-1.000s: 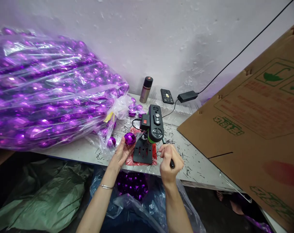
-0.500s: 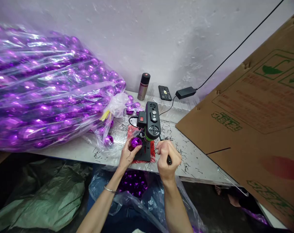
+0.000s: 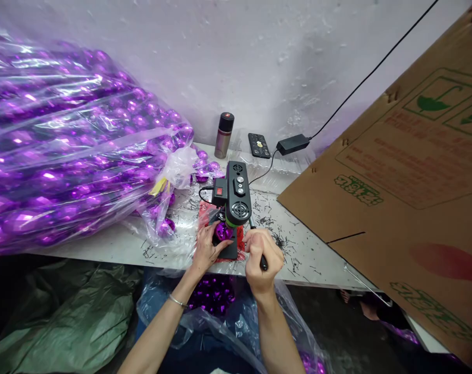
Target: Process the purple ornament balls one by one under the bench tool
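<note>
A shiny purple ball (image 3: 223, 231) is between the thumb and fingers of my left hand (image 3: 205, 246), right by the lower front end of a black bench press (image 3: 239, 192). This machine has round grilles, silver buttons and a small box with a red switch (image 3: 219, 191). My right hand (image 3: 264, 257) is wrapped round the black-ended lever (image 3: 263, 263) at the machine's right side. Under the press lies a dark base plate (image 3: 230, 251) on a red sheet (image 3: 240, 244). The ball hides where it meets the machine.
A large clear bag of purple balls (image 3: 83, 150) fills the left. Behind the press are a bottle (image 3: 224, 136), a phone (image 3: 259, 145) and a power adapter (image 3: 293, 144). A cardboard box (image 3: 407, 192) stands right. Black scraps litter the table (image 3: 314, 259). Below, an open bag holds more balls (image 3: 212, 296).
My left hand has brought the purple ball slightly right, in under the front of the press. My right hand stays on the lever. The whole view has shifted a little.
</note>
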The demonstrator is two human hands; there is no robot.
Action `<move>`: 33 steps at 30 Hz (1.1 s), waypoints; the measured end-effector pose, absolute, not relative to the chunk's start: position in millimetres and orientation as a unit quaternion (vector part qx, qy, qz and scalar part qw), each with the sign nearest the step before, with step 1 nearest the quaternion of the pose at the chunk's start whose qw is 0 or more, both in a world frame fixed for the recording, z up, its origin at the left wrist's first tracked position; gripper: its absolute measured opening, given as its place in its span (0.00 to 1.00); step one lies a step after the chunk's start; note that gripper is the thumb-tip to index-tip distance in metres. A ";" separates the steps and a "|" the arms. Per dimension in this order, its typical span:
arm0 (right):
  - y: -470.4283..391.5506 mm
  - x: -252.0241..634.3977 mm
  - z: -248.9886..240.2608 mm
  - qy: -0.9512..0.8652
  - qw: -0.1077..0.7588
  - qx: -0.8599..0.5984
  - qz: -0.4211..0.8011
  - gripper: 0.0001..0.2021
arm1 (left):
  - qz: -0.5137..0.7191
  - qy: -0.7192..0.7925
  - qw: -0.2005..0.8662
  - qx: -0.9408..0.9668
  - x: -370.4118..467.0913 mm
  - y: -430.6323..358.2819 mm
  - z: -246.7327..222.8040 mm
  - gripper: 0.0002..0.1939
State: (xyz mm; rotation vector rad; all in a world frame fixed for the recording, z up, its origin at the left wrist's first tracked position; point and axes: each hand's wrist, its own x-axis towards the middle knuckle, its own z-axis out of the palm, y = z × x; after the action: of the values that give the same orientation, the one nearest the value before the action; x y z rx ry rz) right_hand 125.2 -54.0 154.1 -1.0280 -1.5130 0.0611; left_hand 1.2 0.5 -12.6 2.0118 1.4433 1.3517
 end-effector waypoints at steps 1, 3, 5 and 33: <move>-54.1 125.1 153.7 -0.655 0.611 -0.445 0.025 0.15 | 0.472 0.499 0.159 0.709 0.4 0.6 -12.7 0.29; -54.1 125.1 153.1 -0.654 0.613 -0.444 0.022 0.15 | 0.464 0.490 0.162 0.720 -2.3 0.5 -11.1 0.29; -54.2 125.1 153.1 -0.654 0.612 -0.445 0.021 0.15 | 0.447 0.481 0.163 0.736 -5.2 -0.1 -7.6 0.29; -54.8 126.2 98.4 -0.667 0.614 -0.420 -0.043 0.14 | 0.418 0.493 0.231 0.727 -5.1 -5.7 -8.4 0.34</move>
State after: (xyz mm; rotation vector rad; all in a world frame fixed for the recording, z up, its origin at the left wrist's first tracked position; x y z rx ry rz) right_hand 126.2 -54.8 98.4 -0.9676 -1.5368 -0.0986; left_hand -5.1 -5.7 -8.4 1.9992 1.3553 1.1497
